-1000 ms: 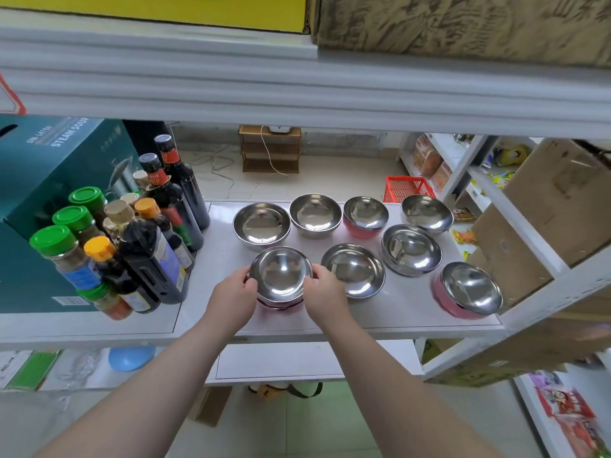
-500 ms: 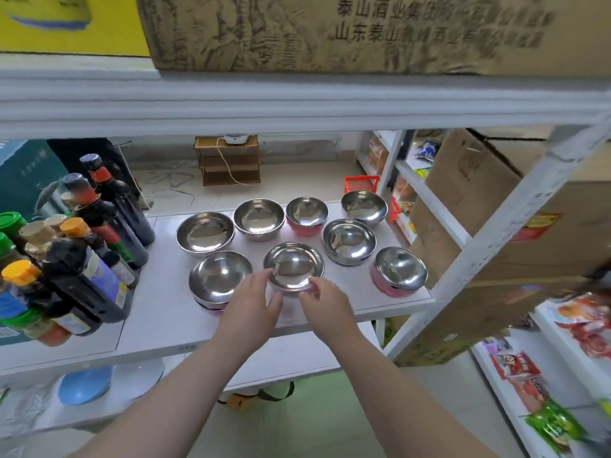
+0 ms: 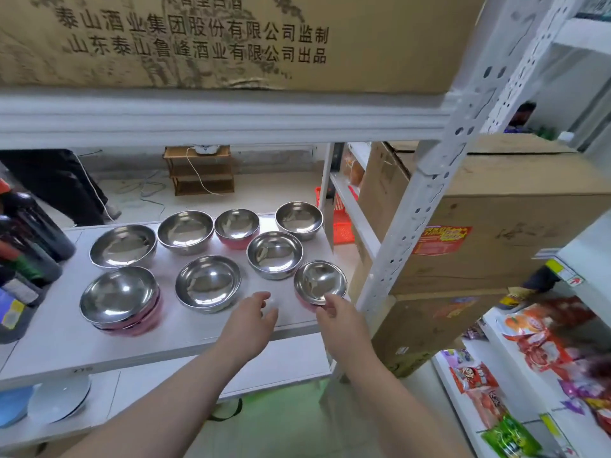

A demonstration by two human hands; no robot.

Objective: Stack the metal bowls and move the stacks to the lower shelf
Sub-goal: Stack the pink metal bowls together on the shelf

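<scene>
Several metal bowls sit on the white middle shelf (image 3: 59,342). At the front left is a short stack of bowls (image 3: 120,299) with pink outsides. A single steel bowl (image 3: 208,285) stands in the front middle. At the front right stands a small pink-sided bowl (image 3: 320,281). My right hand (image 3: 340,320) is at its near rim, fingers curled and touching it. My left hand (image 3: 253,320) hovers open over the bare shelf between those two bowls, holding nothing. The lower shelf (image 3: 281,368) shows below.
Dark sauce bottles (image 3: 29,246) crowd the shelf's left end. A white perforated upright post (image 3: 429,193) stands just right of the bowls, with cardboard boxes (image 3: 496,233) behind it. Plates (image 3: 56,399) lie on the lower shelf at left. Snack packets (image 3: 545,352) fill shelves on the right.
My hands let go of the bowl stacked at the front left and moved right, past the middle bowl, to the small pink bowl. The view swung right as well.
</scene>
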